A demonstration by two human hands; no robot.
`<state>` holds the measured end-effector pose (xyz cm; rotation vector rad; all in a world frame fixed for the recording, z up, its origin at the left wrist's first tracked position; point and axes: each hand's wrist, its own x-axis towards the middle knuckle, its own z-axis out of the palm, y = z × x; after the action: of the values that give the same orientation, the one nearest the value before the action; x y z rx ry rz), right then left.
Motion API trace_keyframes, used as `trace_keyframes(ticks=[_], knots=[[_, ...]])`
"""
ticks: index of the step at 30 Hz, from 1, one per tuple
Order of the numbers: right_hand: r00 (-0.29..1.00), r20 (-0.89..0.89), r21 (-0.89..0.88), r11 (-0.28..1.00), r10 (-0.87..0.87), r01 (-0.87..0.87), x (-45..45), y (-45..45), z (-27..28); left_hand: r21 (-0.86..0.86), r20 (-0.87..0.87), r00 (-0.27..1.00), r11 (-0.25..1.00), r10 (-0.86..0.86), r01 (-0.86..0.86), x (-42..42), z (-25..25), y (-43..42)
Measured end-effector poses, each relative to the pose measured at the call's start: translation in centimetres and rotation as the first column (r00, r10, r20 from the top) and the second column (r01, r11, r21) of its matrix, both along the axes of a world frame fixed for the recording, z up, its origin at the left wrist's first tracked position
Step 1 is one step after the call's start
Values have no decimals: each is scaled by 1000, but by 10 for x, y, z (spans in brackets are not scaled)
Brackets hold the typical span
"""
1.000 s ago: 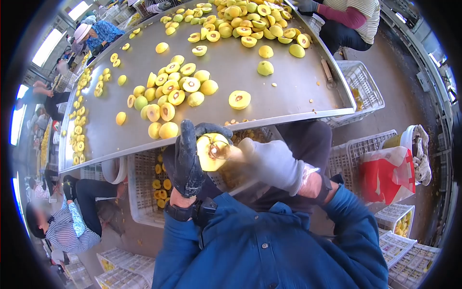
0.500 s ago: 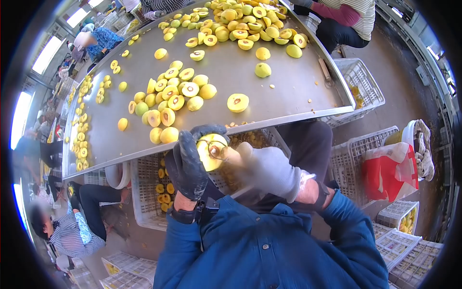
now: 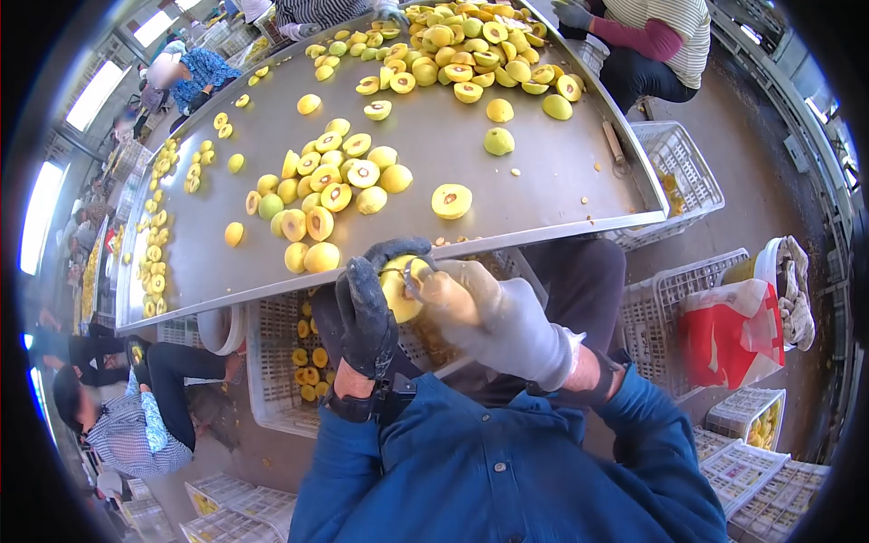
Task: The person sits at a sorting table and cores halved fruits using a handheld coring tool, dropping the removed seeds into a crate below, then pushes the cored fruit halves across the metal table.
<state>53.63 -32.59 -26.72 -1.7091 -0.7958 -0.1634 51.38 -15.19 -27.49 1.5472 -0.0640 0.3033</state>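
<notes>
My left hand (image 3: 367,312), in a black glove, is closed around a yellow peach half (image 3: 398,294) just below the metal table's front edge. The cut side of the fruit faces my right hand (image 3: 507,326). That hand wears a pale grey glove and grips a wooden-handled pitting tool (image 3: 450,299). The tool's metal end meets the cut face near the middle, partly hidden by fingers and blur. Closest to my hands on the table is a cluster of yellow peach halves (image 3: 330,176), several showing brown pits or hollows. One half (image 3: 451,201) lies apart, cut side up.
The metal table (image 3: 543,199) carries a large fruit heap (image 3: 462,50) at the far side and a second wooden-handled tool (image 3: 614,140) at right. Below are a crate with peach halves (image 3: 272,389) and a red bag (image 3: 733,330). Co-workers sit around the table.
The peach half has turned, so less of its cut face shows. My right hand has shifted slightly and its tool sits closer over the fruit. At the far side, co-workers' gloved hands have come into view.
</notes>
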Motion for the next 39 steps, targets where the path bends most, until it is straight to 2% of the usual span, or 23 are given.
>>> trace_keyframes(ticks=[1, 2, 4, 5, 8, 11, 12, 13, 14, 15, 18, 20, 21, 22, 23, 26, 30, 36, 39], knots=[[999, 52, -70, 998, -3, 7, 2, 1, 1, -51, -98, 995, 999, -2, -3, -6, -3, 1], [994, 105, -137, 990, -3, 18, 4, 1, 2, 10, -88, 996, 1000, -15, 16, -6, -4, 1], [971, 233, -107, 991, -49, 76, 10, 11, -2, 128, -59, 998, 991, -36, 44, -5, -1, 0], [967, 255, -147, 988, -10, 49, 13, 11, -5, 186, -42, 998, 981, -43, 50, -5, 0, 1], [947, 321, -169, 983, -11, 69, 13, 14, -1, 146, -37, 999, 989, -5, 11, 0, 3, -3], [948, 316, -217, 970, -32, 105, 13, 16, 2, -100, -82, 989, 988, -123, 114, -3, 5, 2], [950, 306, -296, 955, 67, 28, 12, 16, 0, 154, 42, 999, 988, 6, -12, -5, -11, 7], [943, 288, -373, 927, 164, -47, 10, 14, -4, 379, 193, 976, 910, 99, -167, -11, -41, 17], [930, 262, -448, 886, 259, -121, 7, 13, -8, 472, 233, 960, 845, 157, -252, -20, -54, 25], [917, 322, -325, 937, 237, -128, 2, 13, -11, 554, 275, 937, 761, 214, -337, -27, -56, 28], [975, 218, -174, 985, 51, -13, -5, 10, -20, 548, 183, 963, 793, 197, -267, -19, -34, 27], [984, 173, -237, 968, -38, 79, -7, 10, -15, 201, 65, 980, 959, 191, -200, -5, -11, 14], [982, 170, -268, 955, -83, 127, -7, 11, -19, -17, 2, 990, 990, 139, -138, -4, -7, 13], [977, 171, -300, 938, -126, 174, -7, 11, -22, -239, -46, 996, 967, 74, -83, -2, -6, 12], [974, 186, -345, 920, -126, 185, -7, 12, -26, -135, -72, 987, 979, 146, -155, 1, -7, 11], [982, 155, -379, 911, -111, 163, -10, 16, -28, -177, -112, 982, 969, 153, -171, 0, -3, 13], [977, 181, -433, 883, -112, 181, -9, 20, -26, -84, -66, 986, 984, 153, -159, -1, 1, 8], [982, 168, -464, 872, -86, 155, -10, 21, -33, -111, -131, 985, 986, 112, -127, -1, -8, 14], [982, 181, -493, 859, -57, 140, -7, 22, -41, -41, -114, 982, 987, 149, -155, -1, -8, 15]])
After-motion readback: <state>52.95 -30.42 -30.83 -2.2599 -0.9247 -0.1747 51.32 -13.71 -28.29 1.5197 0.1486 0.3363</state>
